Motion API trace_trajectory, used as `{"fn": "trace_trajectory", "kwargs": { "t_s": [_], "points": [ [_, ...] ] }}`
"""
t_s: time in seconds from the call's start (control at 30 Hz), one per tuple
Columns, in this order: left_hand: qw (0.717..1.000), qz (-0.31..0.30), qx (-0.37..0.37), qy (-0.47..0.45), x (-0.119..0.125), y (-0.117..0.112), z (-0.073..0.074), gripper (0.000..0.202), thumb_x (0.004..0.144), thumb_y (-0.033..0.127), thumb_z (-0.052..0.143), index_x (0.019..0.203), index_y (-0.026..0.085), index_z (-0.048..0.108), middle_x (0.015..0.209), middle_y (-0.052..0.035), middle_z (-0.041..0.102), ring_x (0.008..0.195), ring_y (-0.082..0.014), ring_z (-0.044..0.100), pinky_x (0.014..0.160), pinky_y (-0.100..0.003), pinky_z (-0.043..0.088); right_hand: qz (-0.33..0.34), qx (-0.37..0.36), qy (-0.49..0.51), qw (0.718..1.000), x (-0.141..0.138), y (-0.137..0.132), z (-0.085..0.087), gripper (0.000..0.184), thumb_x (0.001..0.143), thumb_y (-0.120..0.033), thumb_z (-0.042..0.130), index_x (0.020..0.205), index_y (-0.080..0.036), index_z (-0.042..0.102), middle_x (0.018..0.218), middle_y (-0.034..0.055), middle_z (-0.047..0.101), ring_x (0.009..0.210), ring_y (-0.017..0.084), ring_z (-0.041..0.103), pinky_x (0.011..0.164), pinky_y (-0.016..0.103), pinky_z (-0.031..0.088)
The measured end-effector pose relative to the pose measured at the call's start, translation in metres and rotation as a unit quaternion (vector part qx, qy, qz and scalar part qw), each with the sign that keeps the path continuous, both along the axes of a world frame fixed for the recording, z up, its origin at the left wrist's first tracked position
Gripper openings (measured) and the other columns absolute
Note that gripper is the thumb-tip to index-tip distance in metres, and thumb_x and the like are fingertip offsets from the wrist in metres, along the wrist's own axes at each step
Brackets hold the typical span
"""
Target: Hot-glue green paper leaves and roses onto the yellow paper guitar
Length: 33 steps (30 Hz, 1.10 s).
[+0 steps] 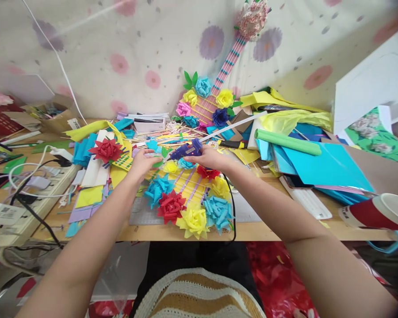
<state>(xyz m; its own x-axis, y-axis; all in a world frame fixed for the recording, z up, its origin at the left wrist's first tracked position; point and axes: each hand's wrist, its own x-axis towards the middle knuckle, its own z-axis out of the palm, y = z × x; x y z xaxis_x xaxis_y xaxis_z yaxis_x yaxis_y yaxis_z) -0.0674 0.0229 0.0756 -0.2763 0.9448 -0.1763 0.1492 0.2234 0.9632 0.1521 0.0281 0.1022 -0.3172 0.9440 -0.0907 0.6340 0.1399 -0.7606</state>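
Right hand (208,157): fingers clamped on blue glue gun (187,150). Left hand (145,161): fingers pinched on green paper leaf (166,152), near glue gun. Under 2 hands, yellow guitar (185,184) with paper flowers (171,207) lies on desk (262,232).

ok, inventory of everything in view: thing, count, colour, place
glue gun: 1, dark blue, in right hand
leaf: at least 1, green, by left hand
flat guitar: 1, yellow, below hands
standing guitar: 1, pink, back centre
paper flowers: many, mixed colours, on both guitars
power strip: 1, off-white, left
cables: several, mixed, mostly left
cardboard box: 1, brown, left
basket: 1, red, far left
paper scraps: many, mixed, left
paper roll: 1, green, right
sheets: several, blue, right
cup: 1, red and white, right
other clutter: uncountable, mixed, mid-table
left hand: 1, bare, by leaf
right hand: 1, bare, on glue gun
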Motion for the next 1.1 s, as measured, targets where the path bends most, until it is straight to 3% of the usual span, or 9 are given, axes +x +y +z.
{"fn": "trace_trajectory", "kwargs": {
  "t_s": [0.43,1.1],
  "points": [
    [1.0,0.007,-0.005,-0.017,-0.013,0.001,-0.002,0.048,0.044,0.016,0.078,0.086,0.014,0.056,0.079,-0.0037,0.061,0.066,-0.015,0.06,0.051,-0.025,0.05,-0.008,0.002,-0.025,1.0,-0.009,0.003,-0.004,0.049,0.068,-0.056,0.065,0.097,-0.017,0.067,0.089,0.0059,0.068,0.086,0.02,0.062,0.079,0.029,0.046],
    [1.0,0.009,-0.012,-0.003,-0.018,0.003,-0.003,0.047,0.044,0.018,0.077,0.086,0.014,0.058,0.083,-0.0062,0.063,0.071,-0.0168,0.061,0.05,-0.023,0.05,0.004,0.035,-0.019,0.999,-0.017,0.003,-0.004,0.047,0.069,-0.053,0.066,0.099,-0.017,0.066,0.085,0.0059,0.069,0.088,0.022,0.063,0.08,0.03,0.046]
  ]
}}
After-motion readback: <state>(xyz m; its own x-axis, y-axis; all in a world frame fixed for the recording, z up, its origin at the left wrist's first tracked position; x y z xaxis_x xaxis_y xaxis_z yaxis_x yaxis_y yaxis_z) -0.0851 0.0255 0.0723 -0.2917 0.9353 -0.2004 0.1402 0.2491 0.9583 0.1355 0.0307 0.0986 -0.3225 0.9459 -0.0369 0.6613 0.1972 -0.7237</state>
